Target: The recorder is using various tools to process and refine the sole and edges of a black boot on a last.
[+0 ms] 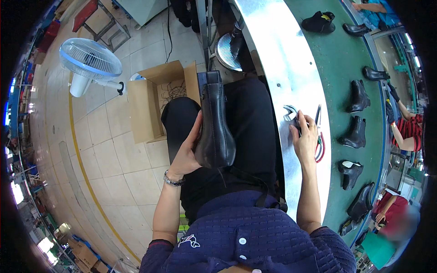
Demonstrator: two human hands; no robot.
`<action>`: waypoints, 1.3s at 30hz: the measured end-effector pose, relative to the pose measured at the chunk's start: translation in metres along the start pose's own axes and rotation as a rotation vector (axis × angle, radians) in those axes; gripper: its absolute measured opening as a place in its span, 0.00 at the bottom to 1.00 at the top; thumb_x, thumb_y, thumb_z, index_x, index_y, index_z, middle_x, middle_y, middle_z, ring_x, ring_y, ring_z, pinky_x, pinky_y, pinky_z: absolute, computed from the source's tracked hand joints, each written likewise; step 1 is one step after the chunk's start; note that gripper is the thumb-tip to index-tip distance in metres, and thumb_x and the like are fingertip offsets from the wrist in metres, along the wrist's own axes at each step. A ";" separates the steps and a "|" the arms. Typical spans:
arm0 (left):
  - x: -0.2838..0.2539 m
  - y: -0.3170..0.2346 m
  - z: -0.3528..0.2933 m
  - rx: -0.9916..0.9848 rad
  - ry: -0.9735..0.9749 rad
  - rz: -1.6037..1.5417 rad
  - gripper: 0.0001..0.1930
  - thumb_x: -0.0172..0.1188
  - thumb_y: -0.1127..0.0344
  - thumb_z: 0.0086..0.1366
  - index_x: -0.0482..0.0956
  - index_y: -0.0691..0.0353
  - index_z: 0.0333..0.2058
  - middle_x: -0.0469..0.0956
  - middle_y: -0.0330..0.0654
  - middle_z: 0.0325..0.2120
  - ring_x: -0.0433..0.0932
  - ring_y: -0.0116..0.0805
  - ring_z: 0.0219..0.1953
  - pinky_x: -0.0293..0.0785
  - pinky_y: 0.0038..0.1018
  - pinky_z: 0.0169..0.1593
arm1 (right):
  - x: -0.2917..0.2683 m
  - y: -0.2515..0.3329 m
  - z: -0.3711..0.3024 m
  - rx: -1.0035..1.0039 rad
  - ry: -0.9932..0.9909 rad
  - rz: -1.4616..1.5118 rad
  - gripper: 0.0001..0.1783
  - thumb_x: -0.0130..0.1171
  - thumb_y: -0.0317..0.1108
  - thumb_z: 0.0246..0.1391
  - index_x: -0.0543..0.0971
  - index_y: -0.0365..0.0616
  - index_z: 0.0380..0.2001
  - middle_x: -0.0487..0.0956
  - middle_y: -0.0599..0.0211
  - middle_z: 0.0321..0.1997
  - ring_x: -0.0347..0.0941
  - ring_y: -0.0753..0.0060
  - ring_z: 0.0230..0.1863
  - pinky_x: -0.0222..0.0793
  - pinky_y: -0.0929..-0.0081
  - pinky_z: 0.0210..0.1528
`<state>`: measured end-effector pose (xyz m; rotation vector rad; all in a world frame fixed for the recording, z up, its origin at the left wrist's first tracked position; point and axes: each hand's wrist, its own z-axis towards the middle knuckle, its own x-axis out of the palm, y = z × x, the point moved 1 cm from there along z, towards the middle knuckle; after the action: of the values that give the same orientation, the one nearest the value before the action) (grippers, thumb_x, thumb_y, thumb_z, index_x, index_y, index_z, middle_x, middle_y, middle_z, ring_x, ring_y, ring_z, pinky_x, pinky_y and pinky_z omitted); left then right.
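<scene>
Right hand curls over a silver-headed tool, whether gripping I cannot tell, with the black boot off to its left, shaft pointing away from the body, clasped by the nearer left hand.

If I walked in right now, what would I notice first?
Probably the shiny black leather-look boot in the left hand, over the black-trousered lap. Then the round fan with a blue rim at the upper left, near the open brown cardboard box. On the right, more black boots sit spread along a long green surface.
</scene>
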<state>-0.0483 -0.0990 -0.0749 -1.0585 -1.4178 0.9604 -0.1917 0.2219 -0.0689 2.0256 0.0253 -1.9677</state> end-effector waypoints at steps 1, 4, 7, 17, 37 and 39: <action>0.001 0.001 -0.001 -0.006 0.010 -0.028 0.64 0.77 0.72 0.45 0.35 0.58 0.71 0.45 0.42 0.71 0.53 0.31 0.70 0.50 0.30 0.70 | -0.001 0.001 0.001 0.003 -0.007 -0.044 0.27 0.62 0.34 0.54 0.73 0.47 0.58 0.72 0.54 0.54 0.68 0.53 0.56 0.60 0.60 0.61; 0.004 -0.004 0.000 0.013 -0.012 -0.012 0.60 0.76 0.72 0.46 0.41 0.59 0.70 0.51 0.43 0.69 0.58 0.32 0.67 0.54 0.30 0.68 | -0.002 -0.007 0.007 0.060 0.076 -0.022 0.23 0.61 0.34 0.56 0.76 0.48 0.56 0.73 0.55 0.53 0.68 0.54 0.54 0.62 0.59 0.59; -0.018 0.007 -0.034 -0.153 -0.127 -0.128 0.49 0.75 0.72 0.47 0.55 0.62 0.66 0.65 0.44 0.60 0.69 0.34 0.59 0.64 0.30 0.62 | -0.007 -0.017 0.015 0.047 0.087 0.112 0.22 0.59 0.34 0.57 0.75 0.42 0.55 0.76 0.54 0.46 0.71 0.55 0.50 0.65 0.62 0.56; -0.012 -0.052 -0.024 -0.463 -0.338 -0.402 0.29 0.60 0.53 0.66 0.66 0.66 0.59 0.75 0.42 0.48 0.75 0.30 0.47 0.72 0.27 0.51 | -0.054 0.028 0.018 0.645 0.610 1.759 0.23 0.58 0.42 0.61 0.67 0.42 0.53 0.80 0.55 0.43 0.72 0.79 0.25 0.66 0.91 0.21; -0.011 -0.049 0.073 -0.040 -0.305 0.029 0.25 0.46 0.63 0.72 0.61 0.65 0.64 0.65 0.43 0.61 0.63 0.32 0.63 0.54 0.27 0.66 | -0.096 0.183 0.046 0.316 1.257 1.246 0.39 0.45 0.27 0.67 0.39 0.57 0.73 0.77 0.46 0.52 0.77 0.63 0.49 0.74 0.71 0.51; -0.006 -0.048 0.075 -0.039 -0.361 0.030 0.19 0.46 0.64 0.71 0.72 0.64 0.57 0.75 0.42 0.53 0.71 0.27 0.53 0.62 0.24 0.59 | -0.095 0.185 0.052 0.317 1.255 1.238 0.39 0.46 0.28 0.67 0.39 0.56 0.73 0.78 0.48 0.51 0.78 0.64 0.49 0.73 0.71 0.52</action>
<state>-0.1279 -0.1190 -0.0385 -0.9690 -1.7226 1.1933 -0.2048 0.0535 0.0628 2.1725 -0.9890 0.1061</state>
